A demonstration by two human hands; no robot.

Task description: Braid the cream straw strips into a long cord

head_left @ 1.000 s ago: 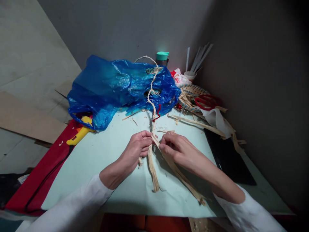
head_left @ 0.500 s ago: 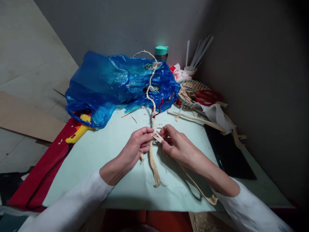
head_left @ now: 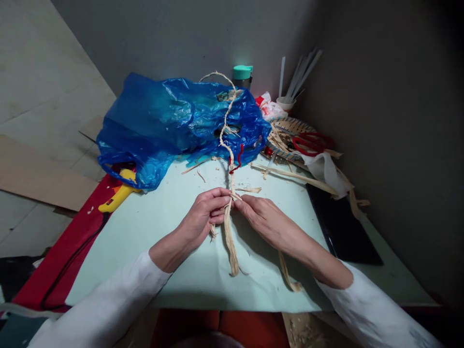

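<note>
A braided cord of pale dried leaf strips (head_left: 229, 159) runs from the blue plastic bag (head_left: 174, 121) down to my hands. My left hand (head_left: 206, 215) pinches the braid's end, fingers closed on it. My right hand (head_left: 259, 217) is closed on one loose strip at the same spot, right against the left fingertips. Loose strips (head_left: 231, 246) hang from the braid toward me over the pale green sheet (head_left: 152, 241); another strip (head_left: 288, 275) trails under my right forearm. A red pipe cleaner (head_left: 237, 164) is hooked on the braid.
A yellow glue gun (head_left: 118, 195) lies at the left on red fabric (head_left: 65, 261). At the back right are a woven tray (head_left: 288, 140) with red scissors (head_left: 308, 142), a cup of white sticks (head_left: 286, 101), a teal-lidded bottle (head_left: 242, 77) and a black tablet (head_left: 340, 227).
My right hand has drawn its strip in against the braid, closing up to the left fingertips. The strip's free end has slid from the right of my forearm to under it.
</note>
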